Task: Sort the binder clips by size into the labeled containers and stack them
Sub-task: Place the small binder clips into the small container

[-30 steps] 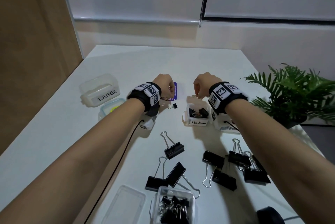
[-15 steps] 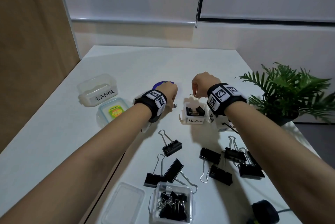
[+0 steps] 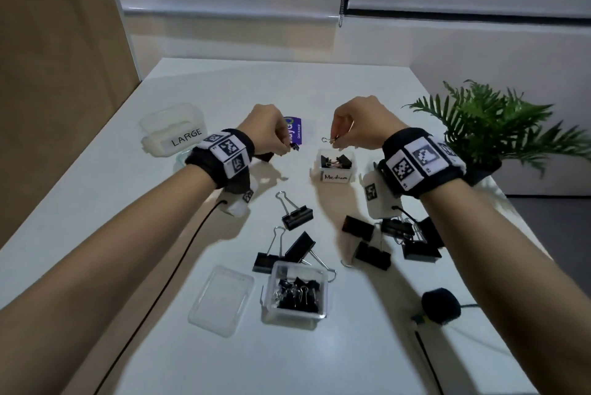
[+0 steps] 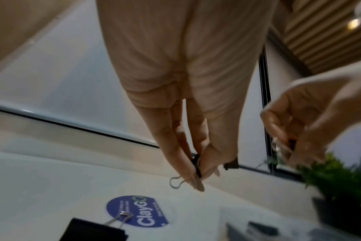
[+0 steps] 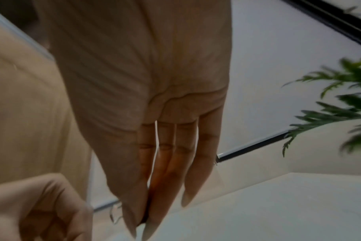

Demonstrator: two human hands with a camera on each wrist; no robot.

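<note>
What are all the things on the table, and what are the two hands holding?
Clear plastic box labelled LARGE: one, far left, lid on.
Clear plastic box labelled Medium: one, centre, open, black clips inside.
Clear plastic box without a visible label: one, near edge, black clips inside.
Clear plastic lid: one, left of that box.
Loose big black binder clips: about eight, between the boxes.
Purple sticker: one, between the hands.
Green potted plant: one, right.
Round black foam ball on a cable: one, near right.
White table: one.
Left hand: pinches a small black clip.
Right hand: pinches a small clip above the Medium box.
</note>
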